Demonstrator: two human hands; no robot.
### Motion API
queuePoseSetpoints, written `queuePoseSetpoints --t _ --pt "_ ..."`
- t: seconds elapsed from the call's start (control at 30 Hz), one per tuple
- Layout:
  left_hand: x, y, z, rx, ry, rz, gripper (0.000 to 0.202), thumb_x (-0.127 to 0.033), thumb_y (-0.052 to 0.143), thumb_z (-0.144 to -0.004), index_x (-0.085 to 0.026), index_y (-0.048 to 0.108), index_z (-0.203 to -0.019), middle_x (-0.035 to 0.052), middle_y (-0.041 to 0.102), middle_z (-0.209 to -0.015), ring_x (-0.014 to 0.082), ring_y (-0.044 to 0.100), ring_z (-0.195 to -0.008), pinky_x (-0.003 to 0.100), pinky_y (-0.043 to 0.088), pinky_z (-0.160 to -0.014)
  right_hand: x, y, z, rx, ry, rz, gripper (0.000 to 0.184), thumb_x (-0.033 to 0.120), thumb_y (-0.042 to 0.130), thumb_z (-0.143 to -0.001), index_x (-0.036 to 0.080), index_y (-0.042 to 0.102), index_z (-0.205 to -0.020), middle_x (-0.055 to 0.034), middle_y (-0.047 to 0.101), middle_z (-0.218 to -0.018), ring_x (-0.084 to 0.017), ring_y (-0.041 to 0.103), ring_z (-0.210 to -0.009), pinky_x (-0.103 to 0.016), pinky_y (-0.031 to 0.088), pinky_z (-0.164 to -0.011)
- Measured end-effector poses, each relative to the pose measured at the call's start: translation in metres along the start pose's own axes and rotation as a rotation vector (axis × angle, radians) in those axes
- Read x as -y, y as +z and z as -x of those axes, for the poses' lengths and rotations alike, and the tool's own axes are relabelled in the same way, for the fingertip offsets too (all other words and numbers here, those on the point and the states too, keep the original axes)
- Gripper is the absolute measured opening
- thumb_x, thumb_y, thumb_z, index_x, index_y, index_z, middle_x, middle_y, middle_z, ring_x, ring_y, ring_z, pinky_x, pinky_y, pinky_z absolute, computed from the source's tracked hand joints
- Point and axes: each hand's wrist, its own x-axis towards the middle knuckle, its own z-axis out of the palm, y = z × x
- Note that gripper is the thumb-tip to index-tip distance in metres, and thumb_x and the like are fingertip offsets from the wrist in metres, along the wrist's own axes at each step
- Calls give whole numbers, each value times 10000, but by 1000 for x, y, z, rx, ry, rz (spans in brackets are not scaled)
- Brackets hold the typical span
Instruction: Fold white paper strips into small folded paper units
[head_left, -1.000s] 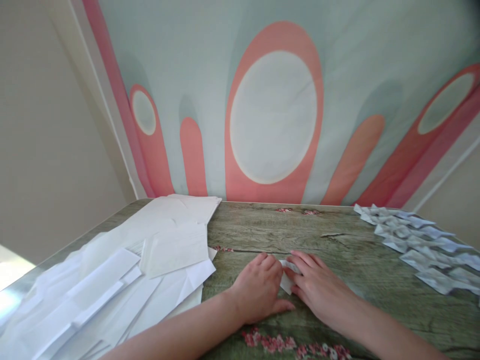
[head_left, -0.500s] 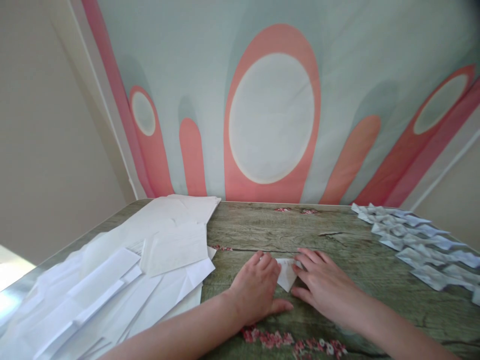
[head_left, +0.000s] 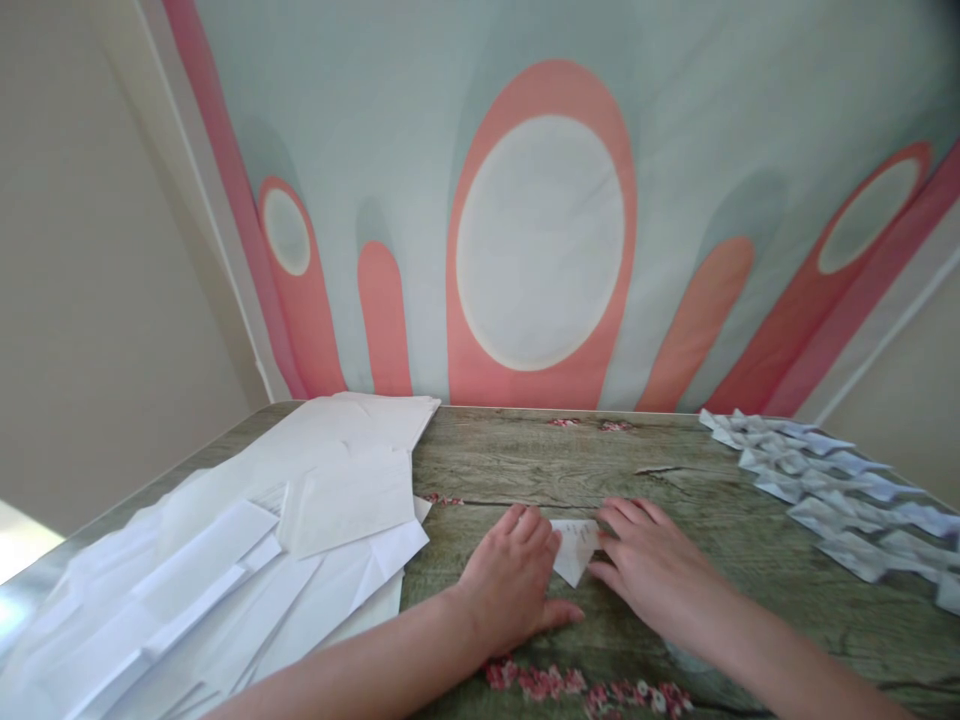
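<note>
Head view: left hand [head_left: 517, 580] and right hand [head_left: 654, 570] press flat, fingers spread, flanking the folded paper [head_left: 574, 548].

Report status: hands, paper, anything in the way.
Left hand, right hand flat on table, touching small folded paper. Loose sheets left, folded pieces right.

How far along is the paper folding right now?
Looks done: a row of small folded white paper pieces on the right of the wood-print table. In hand: left hand and right hand press flat on one small white folded paper between them. Left, it seems: a heap of flat white paper sheets on the table's left side.
</note>
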Motion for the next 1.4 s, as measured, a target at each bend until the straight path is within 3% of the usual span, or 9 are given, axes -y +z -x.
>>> queuePoseSetpoints --t 0.17,0.57,0.83,1.03,1.4 --pt "1 1 -1 -5 14 -1 701 -695 463 -740 -102 550 -1103 106 559 -1003 270 440 -1024 391 255 -983 9 11 -3 -9 -51 16 214 94 564 -790 195 665 -949 -84 635 -995 -246 524 -1014 -396 361 -900" --pt "1 0 4 22 -50 45 763 -730 408 -740 -136 519 -1207 126 559 -1134 300 406 -1146 438 191 -1030 10 24 0 -42 -89 113 268 123 589 -786 186 642 -1041 -101 629 -1053 -279 494 -1084 -402 389 -903" --pt "0 -12 6 179 -117 -30 776 -717 400 -757 -110 535 -1221 141 523 -1250 296 312 -1262 431 155 -1059 9 27 0 -26 -81 117 273 119 596 -788 189 642 -1048 -94 634 -1036 -274 490 -1098 -386 385 -903" --pt "1 -12 6 269 -120 -127 727 -709 382 -772 -124 616 -1134 143 524 -1259 297 292 -1280 439 129 -1067 9 22 0 -40 -92 109 276 104 606 -767 213 653 -1016 -73 649 -1006 -259 520 -1048 -363 409 -859" --pt "3 -7 5 232 -105 -114 652 -697 436 -758 -149 683 -1012 148 549 -1226 308 338 -1247 431 156 -1044 1 16 5 16 -59 200 277 19 541 -720 135 685 -926 -121 659 -981 -283 545 -990 -402 421 -815"
